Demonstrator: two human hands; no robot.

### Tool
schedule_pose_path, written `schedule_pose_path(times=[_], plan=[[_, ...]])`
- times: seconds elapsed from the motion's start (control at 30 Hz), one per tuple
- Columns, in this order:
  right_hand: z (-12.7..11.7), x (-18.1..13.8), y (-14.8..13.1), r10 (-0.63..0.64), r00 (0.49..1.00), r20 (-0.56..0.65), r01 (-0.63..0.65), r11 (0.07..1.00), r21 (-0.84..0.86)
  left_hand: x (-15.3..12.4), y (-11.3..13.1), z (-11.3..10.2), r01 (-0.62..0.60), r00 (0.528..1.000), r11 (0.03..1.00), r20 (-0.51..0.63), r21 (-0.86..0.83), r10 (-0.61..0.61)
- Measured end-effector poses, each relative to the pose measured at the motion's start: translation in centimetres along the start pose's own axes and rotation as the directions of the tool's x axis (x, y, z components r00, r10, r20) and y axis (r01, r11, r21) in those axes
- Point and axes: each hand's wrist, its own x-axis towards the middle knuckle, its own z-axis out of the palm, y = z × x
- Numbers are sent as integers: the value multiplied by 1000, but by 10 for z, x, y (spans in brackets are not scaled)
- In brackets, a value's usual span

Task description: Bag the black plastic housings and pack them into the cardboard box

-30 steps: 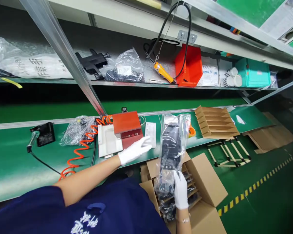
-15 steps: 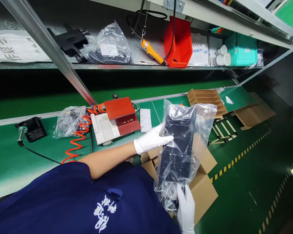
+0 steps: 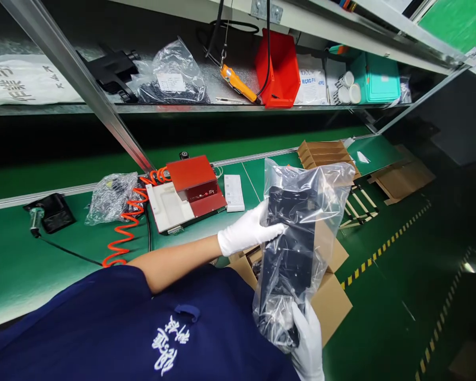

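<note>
A flat black panel (image 3: 289,248) sits inside a clear plastic bag (image 3: 330,209), held up in front of my body. My left hand (image 3: 250,228), in a white glove, grips the bagged panel by its left edge, thumb across the front. Lower down, my gloved right hand (image 3: 307,336) is closed on the bottom right corner, where the plastic bunches up. Behind and below the bag stands an open cardboard box (image 3: 333,304) with its flaps spread; the bag hides most of its inside.
On the green bench lie a red and white fixture (image 3: 192,196), a white paper slip (image 3: 234,193), a coiled orange hose (image 3: 121,238) and a bubble-wrapped bundle (image 3: 113,198). A cardboard divider tray (image 3: 327,155) stands behind the bag. An orange electric screwdriver (image 3: 240,84) hangs by the shelf.
Both hands still hold the bagged panel. My right hand has shifted slightly right along its bottom end, and the panel has tilted a little. The view has moved slightly to the right.
</note>
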Motion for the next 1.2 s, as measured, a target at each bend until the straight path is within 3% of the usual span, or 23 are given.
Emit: schedule_pose_path(times=[0.27,0.57,0.8,0.87,1.03,1.2], plan=[[-2,-3,1,1,1000,10,-2,996,93,-12,12,3,-3,1000,1000,31,3,3],[-2,-7,-4,108,993,49,-115,971,209,-12,24,0,9,1000,999,15,-37,-9],[-1,-7,-17,68,998,16,-69,991,111,-3,15,-7,41,998,999,-53,34,-39],[-1,-7,-23,41,999,11,-41,997,69,-4,15,-7,39,999,997,-36,61,-37],[-1,-6,-35,41,999,27,-42,998,42,-21,13,-4,116,981,979,138,170,-140],[3,-3,-48,104,994,23,-105,992,68,-27,-2,-1,129,983,964,100,233,-156]])
